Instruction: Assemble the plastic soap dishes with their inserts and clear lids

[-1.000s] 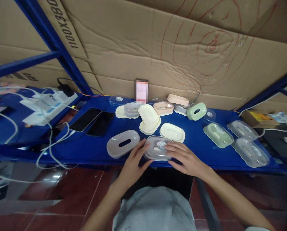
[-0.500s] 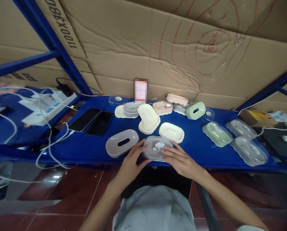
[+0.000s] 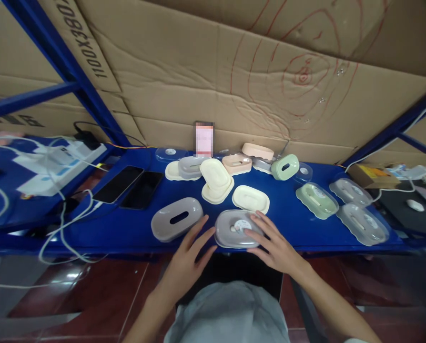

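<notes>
A grey oval soap dish under a clear plastic lid with a round sticker (image 3: 230, 233) lies near the front edge of the blue table. To its left, my left hand (image 3: 193, 252) is open, its fingers spread and the fingertips close to the dish's left end. My right hand (image 3: 275, 243) lies spread over the dish's right end, fingertips on the lid, not wrapped round it. Left of them rests a grey oval shell with a slot (image 3: 177, 219). A cream oval tray (image 3: 251, 199) is just behind the lidded dish.
Behind are stacked cream trays (image 3: 216, 178), peach pieces (image 3: 237, 163) and a green slotted shell (image 3: 285, 167). Rightward sit a lidded green dish (image 3: 317, 200) and lidded grey dishes (image 3: 363, 224). Dark phones (image 3: 141, 189) and white cables (image 3: 70, 238) occupy the left; cardboard (image 3: 184, 71) stands behind.
My left hand has come off the lidded dish and opened, moving slightly left and down. My right hand has spread its fingers and stays on the lid. The whole view has shifted a little.
</notes>
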A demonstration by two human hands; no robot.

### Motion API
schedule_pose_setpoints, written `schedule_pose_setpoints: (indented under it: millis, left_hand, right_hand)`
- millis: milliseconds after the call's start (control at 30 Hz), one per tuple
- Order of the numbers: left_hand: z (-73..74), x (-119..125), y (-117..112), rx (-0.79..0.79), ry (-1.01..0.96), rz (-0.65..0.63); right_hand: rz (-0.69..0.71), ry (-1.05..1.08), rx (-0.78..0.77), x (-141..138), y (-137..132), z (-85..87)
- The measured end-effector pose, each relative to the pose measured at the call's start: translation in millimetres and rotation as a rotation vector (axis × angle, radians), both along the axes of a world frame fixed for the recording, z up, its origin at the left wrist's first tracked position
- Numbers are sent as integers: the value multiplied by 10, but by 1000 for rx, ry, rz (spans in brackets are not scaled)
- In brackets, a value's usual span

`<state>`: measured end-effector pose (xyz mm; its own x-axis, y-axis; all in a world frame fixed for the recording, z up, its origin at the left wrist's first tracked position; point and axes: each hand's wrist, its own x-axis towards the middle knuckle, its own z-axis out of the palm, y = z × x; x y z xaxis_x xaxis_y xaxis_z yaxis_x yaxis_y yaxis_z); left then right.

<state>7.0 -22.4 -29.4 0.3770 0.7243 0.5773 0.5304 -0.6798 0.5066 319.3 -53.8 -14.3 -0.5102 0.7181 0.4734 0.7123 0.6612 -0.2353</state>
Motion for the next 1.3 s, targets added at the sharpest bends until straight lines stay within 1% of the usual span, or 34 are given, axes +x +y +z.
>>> schedule_pose_setpoints:
  millis: [33, 100, 167, 200, 233, 267, 333, 367, 433, 467, 533, 600, 700, 767, 800, 833, 867, 900, 1000, 1033, 1067, 1133, 1233, 1300]
  left_hand:
    - [48, -59, -18, 72, -2, 62]
    - [122, -198, -27, 170, 7, 241]
    - [146, -342, 3, 178, 50, 410]
    - [134, -408, 28, 155, 78, 461]
    - [107, -468, 59, 125, 104, 479]
    - [70, -519, 92, 101, 120, 466]
    - [-21, -595, 158, 78, 125, 397]
    - [-66, -620, 190, 80, 119, 362]
    - [-138, -650, 248, 98, 104, 318]
    - [-162, -659, 275, 105, 102, 307]
    - [-186, -668, 325, 106, 103, 288]
    - [-187, -673, 369, 106, 106, 270]
    - [-181, -681, 422, 106, 118, 252]
    - [-188, -684, 456, 103, 122, 251]
    - [-194, -682, 474, 103, 118, 257]
    - [-201, -675, 491, 105, 111, 266]
    - [-205, -663, 506, 108, 106, 275]
    - [-207, -643, 516, 112, 102, 286]
    - [-175, -541, 501, 144, 113, 335]
    - [-152, -498, 485, 166, 123, 358]
    - [-124, -457, 471, 186, 134, 383]
    - [-71, -401, 466, 209, 155, 423]
    - [-48, -419, 556, 167, 164, 456]
    - [-81, -481, 643, 116, 162, 449]
  right_hand:
    - [-44, 25, 24, 97, -32, 6]
    - [-188, 94, 77, 338, -58, 10]
    - [-370, 147, 118, 601, -18, -7]
    - [-453, 153, 129, 725, 23, -24]
    - [-520, 148, 131, 837, 74, -46]
    - [-569, 133, 122, 930, 133, -67]
    - [-622, 86, 91, 1043, 259, -89]
    - [-642, 58, 83, 1057, 321, -81]
    - [-669, 1, 91, 996, 436, -18]
    - [-661, -20, 102, 923, 489, 31]
    - [-578, -53, 96, 715, 580, 137]
    - [-429, -102, 45, 467, 647, 210]
    - [-182, -182, -58, 160, 709, 244]
    - [-21, -189, -131, 83, 757, 274]
    - [21, -181, -164, 93, 796, 307]
    - [-1, -179, -190, 135, 851, 353]
    - [-90, -184, -207, 203, 923, 409]
    - [-228, -193, -209, 289, 1010, 470]
    - [-753, -224, -166, 561, 1323, 615]
    - [-882, -225, -156, 631, 1428, 637]
    - [-975, -224, -153, 684, 1526, 645]
    - [-1091, -230, -163, 740, 1689, 635]
    - [-1126, -220, -169, 753, 1812, 630]
    - [-1138, -199, -155, 757, 1778, 658]
